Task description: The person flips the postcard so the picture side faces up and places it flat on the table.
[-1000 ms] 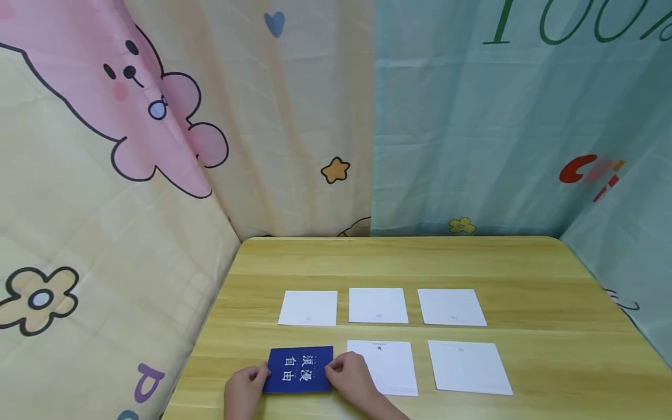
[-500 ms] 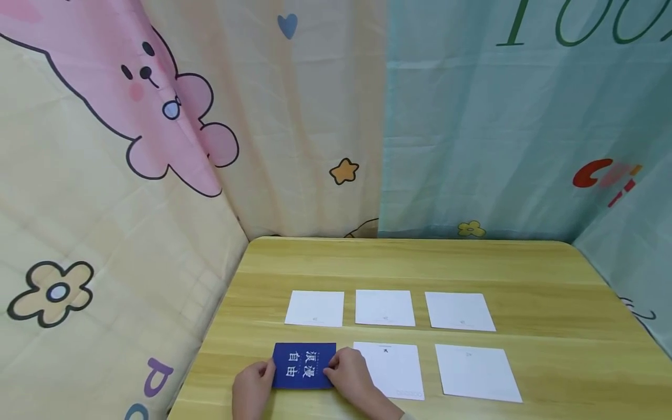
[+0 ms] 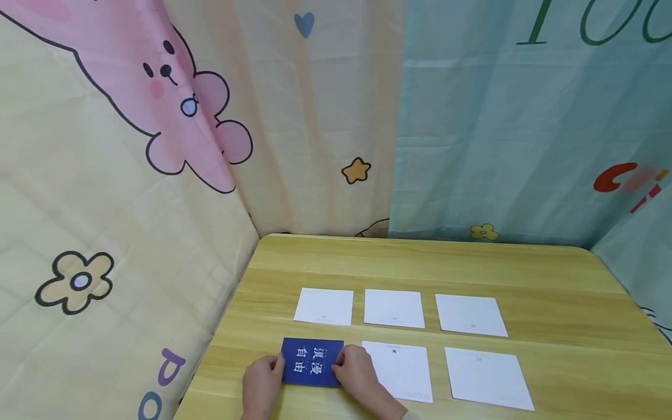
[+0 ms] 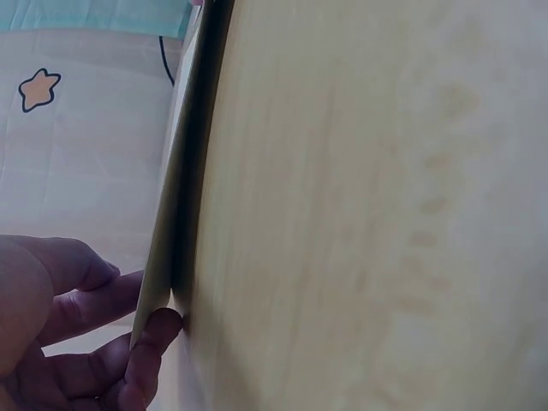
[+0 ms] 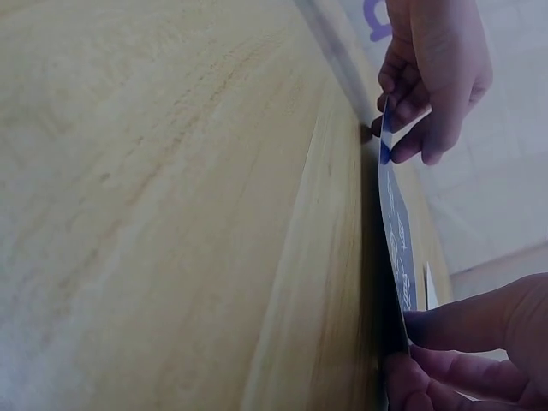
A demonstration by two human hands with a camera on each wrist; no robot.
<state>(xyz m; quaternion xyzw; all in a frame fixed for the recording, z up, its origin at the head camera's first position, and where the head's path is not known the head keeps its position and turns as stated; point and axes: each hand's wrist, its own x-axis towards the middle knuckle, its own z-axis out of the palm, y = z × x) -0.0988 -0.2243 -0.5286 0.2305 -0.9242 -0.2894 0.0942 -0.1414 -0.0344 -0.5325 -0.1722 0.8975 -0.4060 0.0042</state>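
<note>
Both hands hold a dark blue card (image 3: 310, 361) with white printed characters, at the front left of the table. My left hand (image 3: 262, 382) pinches its left edge between thumb and fingers. At the opposite edge, my right hand (image 3: 362, 376) pinches it too. In the left wrist view the card (image 4: 163, 205) is seen nearly edge-on, with a fingertip between it and the tabletop. From the right wrist, the blue card (image 5: 396, 223) shows its printed side, and a dark gap or shadow runs along the table beside it.
Several white cards lie flat in two rows: a back row including a left card (image 3: 324, 307), and a front row with a card (image 3: 399, 373) beside my right hand. The wooden table (image 3: 420, 254) meets printed curtains (image 3: 315, 116) behind and at the sides.
The head view has turned a little left, so the scene shifts right in it. Both hands keep their pinch on the blue card, which stays left of the front row.
</note>
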